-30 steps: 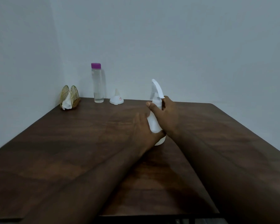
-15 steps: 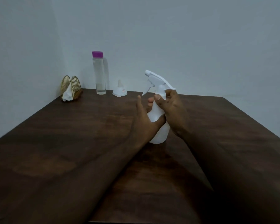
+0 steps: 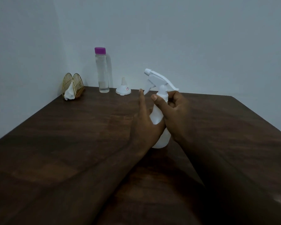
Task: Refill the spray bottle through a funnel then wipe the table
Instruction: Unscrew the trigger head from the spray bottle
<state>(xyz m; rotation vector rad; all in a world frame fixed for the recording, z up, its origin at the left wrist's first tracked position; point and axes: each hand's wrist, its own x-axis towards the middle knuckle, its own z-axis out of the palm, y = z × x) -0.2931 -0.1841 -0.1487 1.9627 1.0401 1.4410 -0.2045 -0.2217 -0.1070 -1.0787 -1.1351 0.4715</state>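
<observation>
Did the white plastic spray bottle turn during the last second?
Yes: the white plastic spray bottle turned, its nozzle now pointing left toward the small white funnel.

You looked into a corner where two plain, pale blue-grey walls met: the back wall (image 3: 185,38) ran across your view and the left wall (image 3: 15,62) came toward you. A dark brown wood-grain table (image 3: 63,151) stood in that corner, its far edge against the back wall and its left edge along the left wall. The light was dim and even, and the nearest part of the tabletop lay almost black.
</observation>
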